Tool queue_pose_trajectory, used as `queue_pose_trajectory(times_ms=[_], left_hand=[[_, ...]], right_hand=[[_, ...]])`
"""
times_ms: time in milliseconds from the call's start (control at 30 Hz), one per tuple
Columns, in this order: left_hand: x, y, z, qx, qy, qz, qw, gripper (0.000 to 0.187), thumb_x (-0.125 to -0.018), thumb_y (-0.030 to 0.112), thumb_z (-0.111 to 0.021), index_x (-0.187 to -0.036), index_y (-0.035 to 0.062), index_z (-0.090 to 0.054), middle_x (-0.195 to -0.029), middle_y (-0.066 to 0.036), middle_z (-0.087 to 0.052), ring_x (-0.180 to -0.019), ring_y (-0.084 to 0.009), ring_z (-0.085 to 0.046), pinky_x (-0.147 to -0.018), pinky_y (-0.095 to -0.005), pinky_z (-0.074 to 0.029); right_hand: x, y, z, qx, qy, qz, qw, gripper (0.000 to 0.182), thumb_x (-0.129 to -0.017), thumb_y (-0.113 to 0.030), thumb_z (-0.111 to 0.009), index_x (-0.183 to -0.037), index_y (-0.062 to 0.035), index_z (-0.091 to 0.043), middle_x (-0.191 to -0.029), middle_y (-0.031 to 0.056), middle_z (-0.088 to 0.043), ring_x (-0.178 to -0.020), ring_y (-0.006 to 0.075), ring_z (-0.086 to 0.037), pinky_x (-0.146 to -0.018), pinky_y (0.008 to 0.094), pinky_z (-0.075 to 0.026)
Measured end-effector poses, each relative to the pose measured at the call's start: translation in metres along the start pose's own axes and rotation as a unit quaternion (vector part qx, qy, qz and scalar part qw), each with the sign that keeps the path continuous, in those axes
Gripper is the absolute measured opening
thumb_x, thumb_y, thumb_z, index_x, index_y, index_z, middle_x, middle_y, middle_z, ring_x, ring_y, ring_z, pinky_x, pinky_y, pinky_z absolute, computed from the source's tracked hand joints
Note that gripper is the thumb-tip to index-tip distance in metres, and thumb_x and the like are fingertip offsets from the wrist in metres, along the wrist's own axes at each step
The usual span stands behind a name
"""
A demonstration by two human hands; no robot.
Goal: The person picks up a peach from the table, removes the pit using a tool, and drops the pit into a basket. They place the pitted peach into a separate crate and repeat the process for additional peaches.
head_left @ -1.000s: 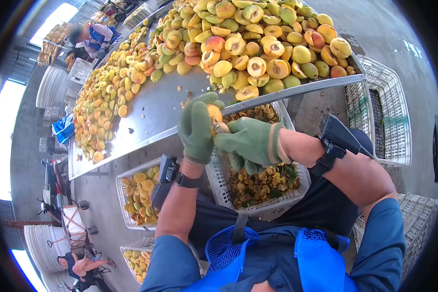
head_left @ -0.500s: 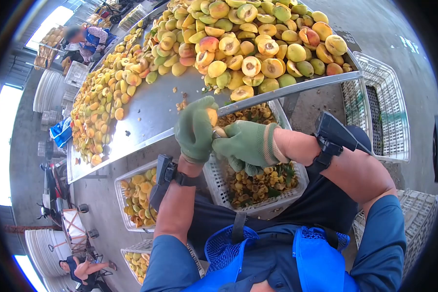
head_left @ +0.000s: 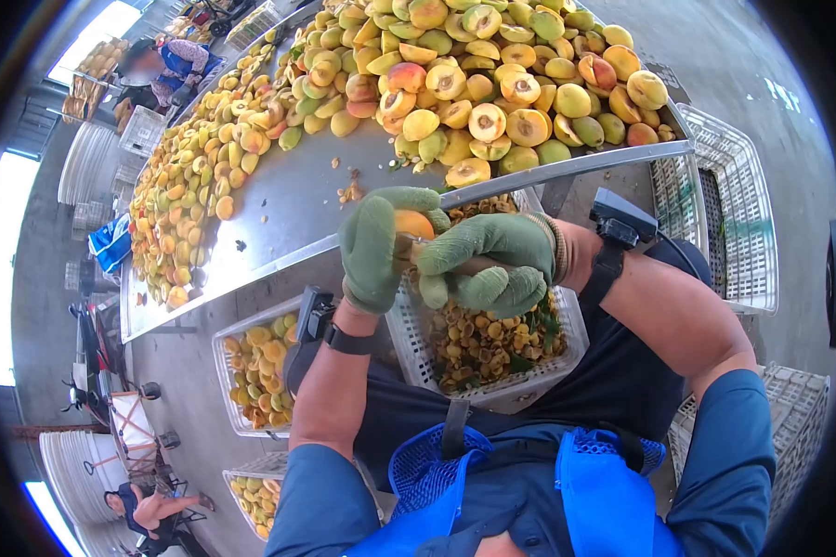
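Note:
My left hand (head_left: 372, 252), in a green glove, is closed around a peach half (head_left: 413, 224) with orange-yellow flesh. Close against it on the right, my right hand (head_left: 497, 255), gloved the same way, grips a small pitting tool. The tool's brownish handle (head_left: 478, 266) shows between the fingers, and its narrow metal end meets the peach; the tip's exact shape is hidden. Both hands are above a white crate (head_left: 416, 357) holding pits and scraps, just in front of the metal table edge. Many peach halves (head_left: 488, 122) are heaped on the table.
The metal table (head_left: 283, 209) stretches away with fruit along it. White crates of peaches (head_left: 215, 357) stand at left; other white crates (head_left: 757, 213) are at right. One person (head_left: 163, 70) is at the table's far left, another person (head_left: 149, 512) sits at lower left.
My right hand has turned and loosened its curl, so the tool's handle now shows. The peach half is more visible in my left hand, which has shifted slightly right.

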State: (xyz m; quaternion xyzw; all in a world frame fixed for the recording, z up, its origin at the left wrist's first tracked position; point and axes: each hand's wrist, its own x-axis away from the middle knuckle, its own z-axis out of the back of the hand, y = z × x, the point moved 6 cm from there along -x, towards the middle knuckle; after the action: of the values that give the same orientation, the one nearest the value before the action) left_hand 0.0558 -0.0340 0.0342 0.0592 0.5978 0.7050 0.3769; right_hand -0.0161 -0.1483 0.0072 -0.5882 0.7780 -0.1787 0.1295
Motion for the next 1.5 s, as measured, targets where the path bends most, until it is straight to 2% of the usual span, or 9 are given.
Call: queue_pose_trajectory(times_ms=[267, 433, 733, 967, 1067, 1200, 1267, 1400, 1500], left_hand=[[0.013, -0.034, -0.001, 0.248, 0.055, 0.152, 0.955, 0.057, -0.109, 0.05, -0.045, -0.122, -0.0027, -0.062, -0.098, -0.011, -0.072, -0.089, -0.0177, -0.07, -0.079, -0.032, -0.059], [0.023, -0.066, -0.001, 0.248, 0.113, 0.231, 0.934, 0.057, -0.109, 0.053, -0.041, -0.12, 0.0007, -0.063, -0.099, -0.012, -0.071, -0.088, -0.0204, -0.071, -0.078, -0.034, -0.061], [0.025, -0.042, -0.026, 0.467, 0.079, 0.274, 0.837, 0.062, -0.106, 0.058, -0.045, -0.119, 0.0007, -0.063, -0.097, -0.012, -0.071, -0.085, -0.0228, -0.072, -0.076, -0.0352, -0.061], [0.027, -0.014, -0.018, 0.074, 0.105, 0.071, 0.989, 0.067, -0.106, 0.06, -0.04, -0.121, -0.0011, -0.064, -0.095, -0.016, -0.072, -0.08, -0.0233, -0.07, -0.076, -0.035, -0.06], [0.032, -0.021, -0.027, 0.218, 0.147, 0.104, 0.959, 0.059, -0.107, 0.051, -0.044, -0.124, -0.0026, -0.062, -0.097, -0.014, -0.071, -0.081, -0.0201, -0.069, -0.077, -0.0333, -0.06], [0.048, -0.06, -0.028, 0.387, 0.195, 0.173, 0.884, 0.052, -0.109, 0.044, -0.048, -0.126, -0.0033, -0.061, -0.094, -0.01, -0.071, -0.077, -0.0163, -0.068, -0.076, -0.0294, -0.061], [0.049, -0.057, -0.016, 0.409, 0.178, 0.222, 0.867, 0.061, -0.107, 0.053, -0.045, -0.125, -0.0018, -0.062, -0.092, -0.011, -0.072, -0.068, -0.0155, -0.066, -0.066, -0.0265, -0.058], [0.053, -0.035, 0.023, 0.314, 0.184, 0.298, 0.882, 0.072, -0.103, 0.065, -0.045, -0.126, 0.0004, -0.064, -0.089, -0.012, -0.074, -0.05, -0.0124, -0.059, -0.039, -0.0204, -0.042], [0.084, -0.019, 0.07, 0.138, 0.192, 0.24, 0.942, 0.07, -0.104, 0.064, -0.043, -0.126, 0.0018, -0.065, -0.088, -0.011, -0.074, -0.05, -0.0114, -0.058, -0.04, -0.0201, -0.04]], right_hand=[[-0.011, -0.009, 0.008, 0.434, 0.251, 0.14, 0.854, 0.041, -0.102, -0.037, -0.055, -0.098, 0.0005, -0.07, -0.064, 0.0033, -0.06, -0.042, 0.0133, -0.056, -0.037, 0.0285, -0.044], [-0.005, -0.007, -0.005, 0.38, 0.336, 0.012, 0.862, 0.043, -0.101, -0.039, -0.056, -0.096, 0.0024, -0.07, -0.062, 0.0051, -0.06, -0.043, 0.014, -0.057, -0.04, 0.0299, -0.047], [0.001, -0.001, -0.002, 0.375, 0.339, 0.006, 0.863, 0.037, -0.095, -0.037, -0.063, -0.094, -0.0006, -0.069, -0.059, 0.0043, -0.058, -0.041, 0.0139, -0.055, -0.037, 0.0272, -0.045], [0.0, 0.026, 0.01, 0.057, 0.08, 0.037, 0.994, 0.034, -0.105, -0.036, -0.056, -0.099, -0.0045, -0.068, -0.057, -0.0018, -0.053, -0.033, 0.0052, -0.04, -0.028, 0.0212, -0.032], [-0.002, 0.031, 0.003, -0.074, -0.039, 0.019, 0.996, 0.033, -0.105, -0.034, -0.056, -0.101, -0.0033, -0.068, -0.057, -0.0017, -0.053, -0.035, 0.0058, -0.043, -0.031, 0.0209, -0.034], [0.012, 0.028, 0.0, 0.135, 0.06, -0.03, 0.989, 0.04, -0.103, -0.04, -0.058, -0.104, -0.0021, -0.071, -0.061, 0.0003, -0.058, -0.044, 0.0074, -0.051, -0.039, 0.0229, -0.042], [0.014, 0.019, -0.008, 0.242, 0.097, -0.058, 0.964, 0.044, -0.102, -0.043, -0.06, -0.105, -0.0015, -0.072, -0.063, 0.0013, -0.06, -0.048, 0.0082, -0.055, -0.043, 0.024, -0.046], [0.024, 0.02, -0.004, 0.518, 0.345, -0.297, 0.724, 0.072, -0.099, -0.065, -0.045, -0.106, -0.001, -0.075, -0.082, 0.011, -0.072, -0.064, 0.0214, -0.066, -0.07, 0.0373, -0.056], [0.021, 0.024, 0.023, 0.647, 0.353, -0.283, 0.614, 0.077, -0.099, -0.065, -0.038, -0.122, 0.0007, -0.071, -0.115, 0.0221, -0.071, -0.106, 0.038, -0.066, -0.099, 0.0482, -0.048]])
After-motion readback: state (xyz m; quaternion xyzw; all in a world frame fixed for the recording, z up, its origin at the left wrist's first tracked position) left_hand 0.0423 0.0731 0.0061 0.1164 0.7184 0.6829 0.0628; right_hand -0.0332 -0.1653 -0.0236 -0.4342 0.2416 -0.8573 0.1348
